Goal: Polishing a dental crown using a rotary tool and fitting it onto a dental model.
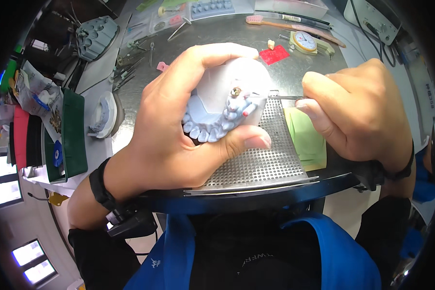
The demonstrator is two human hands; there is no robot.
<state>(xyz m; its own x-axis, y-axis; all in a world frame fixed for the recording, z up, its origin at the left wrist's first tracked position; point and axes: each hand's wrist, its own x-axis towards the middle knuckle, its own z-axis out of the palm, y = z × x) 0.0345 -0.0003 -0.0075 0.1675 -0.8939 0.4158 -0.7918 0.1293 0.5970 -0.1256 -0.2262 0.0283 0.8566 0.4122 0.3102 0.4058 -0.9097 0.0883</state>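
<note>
In my left hand is a dental model, a pale blue tooth arch on a white plaster base. The thumb lies along its near side and the fingers wrap round the far edge. A small gold-coloured spot shows on one back tooth, with a little red mark on the side below it. My right hand pinches a thin metal dental instrument between thumb and forefinger. Its fine tip points left at the model's back teeth; whether it touches them I cannot tell. Beneath the model lies a perforated metal plate.
Green paper sheets lie right of the plate. Farther back are a dial gauge, a red square, a tooth-coloured piece and a pink-bristled brush. Left stand another dental model, a green bin and a grey holder.
</note>
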